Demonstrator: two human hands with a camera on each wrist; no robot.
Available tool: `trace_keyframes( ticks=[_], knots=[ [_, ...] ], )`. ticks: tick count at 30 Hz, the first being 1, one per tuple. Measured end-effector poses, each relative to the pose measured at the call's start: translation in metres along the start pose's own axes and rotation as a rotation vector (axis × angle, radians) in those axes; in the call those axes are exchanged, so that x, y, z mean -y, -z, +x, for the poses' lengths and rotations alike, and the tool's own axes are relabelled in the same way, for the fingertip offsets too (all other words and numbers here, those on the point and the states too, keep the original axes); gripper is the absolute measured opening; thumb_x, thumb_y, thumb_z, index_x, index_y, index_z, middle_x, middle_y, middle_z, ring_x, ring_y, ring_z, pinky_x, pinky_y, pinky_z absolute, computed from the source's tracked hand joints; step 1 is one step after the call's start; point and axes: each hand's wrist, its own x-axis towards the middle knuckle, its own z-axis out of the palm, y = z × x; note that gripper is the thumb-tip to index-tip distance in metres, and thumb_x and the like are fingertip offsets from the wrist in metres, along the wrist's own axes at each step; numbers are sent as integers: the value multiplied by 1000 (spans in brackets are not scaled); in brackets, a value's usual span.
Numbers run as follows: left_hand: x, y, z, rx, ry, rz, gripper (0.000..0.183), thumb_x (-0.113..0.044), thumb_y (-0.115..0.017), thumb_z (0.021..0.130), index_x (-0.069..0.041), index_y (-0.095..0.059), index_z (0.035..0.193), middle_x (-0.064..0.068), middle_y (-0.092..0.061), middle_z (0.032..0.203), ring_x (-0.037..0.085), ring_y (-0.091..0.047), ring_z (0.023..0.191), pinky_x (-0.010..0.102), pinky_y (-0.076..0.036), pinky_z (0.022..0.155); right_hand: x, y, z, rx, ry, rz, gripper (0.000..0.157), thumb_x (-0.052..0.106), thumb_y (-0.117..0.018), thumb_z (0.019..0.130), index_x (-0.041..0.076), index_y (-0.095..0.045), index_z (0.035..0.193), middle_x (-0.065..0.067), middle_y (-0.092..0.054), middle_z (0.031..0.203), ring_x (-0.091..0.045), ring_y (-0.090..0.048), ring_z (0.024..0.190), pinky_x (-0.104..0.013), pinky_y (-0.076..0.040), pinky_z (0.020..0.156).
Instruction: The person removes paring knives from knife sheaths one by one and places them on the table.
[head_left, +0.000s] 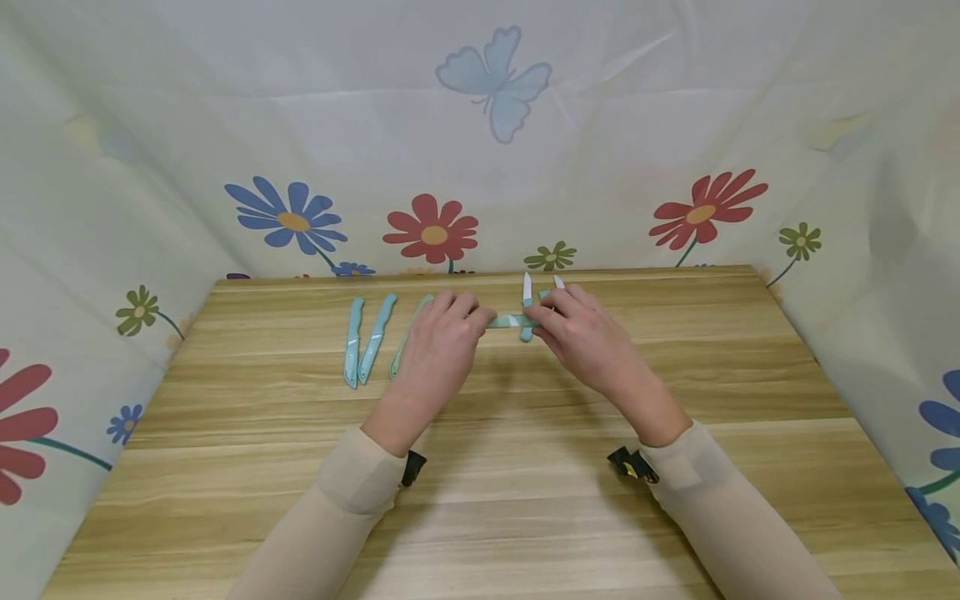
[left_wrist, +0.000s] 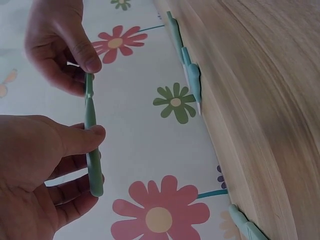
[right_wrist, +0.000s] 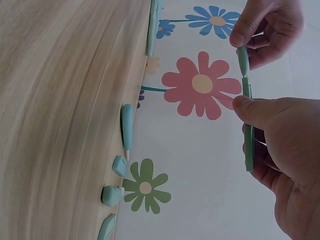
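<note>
Your left hand (head_left: 441, 346) is gripping the handle end of a green knife (head_left: 504, 321); your right hand (head_left: 587, 342) is pinching its sheath end above the tabletop (head_left: 495, 517). Beyond, a bare-bladed knife (head_left: 527, 289) is lying; two sheathed knives (head_left: 352, 346) are lying farther left.

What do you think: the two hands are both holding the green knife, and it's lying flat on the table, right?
Not quite. The left hand and right hand do both hold the green knife, but it is up above the table, as the left wrist view shows.
</note>
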Motion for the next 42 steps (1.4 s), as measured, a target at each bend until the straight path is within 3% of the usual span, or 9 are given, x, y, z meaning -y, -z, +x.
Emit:
trace_keyframes(
  ticks=[42],
  knots=[
    [2, 2, -1, 0, 26, -8, 18, -8, -81, 95, -8, -81, 114, 6, -70, 102, 27, -62, 96, 34, -54, 78, -3, 1, -3, -5, -9, -7, 30, 9, -85, 91, 3, -77, 119, -12, -68, 105, -32, -61, 101, -40, -55, 89]
  ],
)
